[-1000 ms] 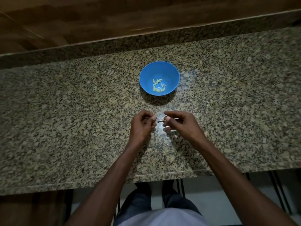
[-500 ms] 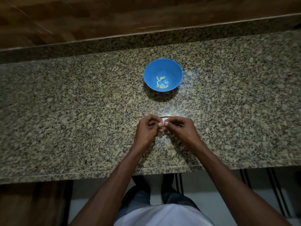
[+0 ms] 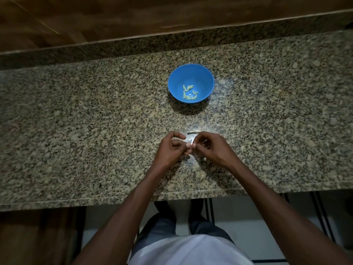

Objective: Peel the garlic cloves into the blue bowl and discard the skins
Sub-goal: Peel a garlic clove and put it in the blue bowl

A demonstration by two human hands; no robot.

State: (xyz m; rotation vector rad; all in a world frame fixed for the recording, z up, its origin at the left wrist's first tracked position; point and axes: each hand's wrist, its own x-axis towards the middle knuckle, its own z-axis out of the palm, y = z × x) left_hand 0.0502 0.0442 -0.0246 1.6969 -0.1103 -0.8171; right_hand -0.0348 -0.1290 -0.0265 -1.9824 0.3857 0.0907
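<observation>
A blue bowl (image 3: 191, 73) stands on the granite counter (image 3: 95, 121) ahead of me, with several pale peeled garlic cloves (image 3: 189, 92) at its bottom. Nearer the front edge, my left hand (image 3: 172, 148) and my right hand (image 3: 210, 148) meet fingertip to fingertip. Both pinch one small pale garlic clove (image 3: 189, 145) between them; most of it is hidden by the fingers. Thin bits of garlic skin (image 3: 193, 133) lie on the counter just beyond my right hand.
A raised granite ledge (image 3: 172, 43) runs along the back of the counter, with wood panelling (image 3: 133, 14) behind it. The counter's front edge (image 3: 114, 197) is close to my body. Below it I see my legs and a pale floor.
My hands were apart a second ago and have come together around the clove. The view has shifted slightly; the bowl has not moved on the counter.
</observation>
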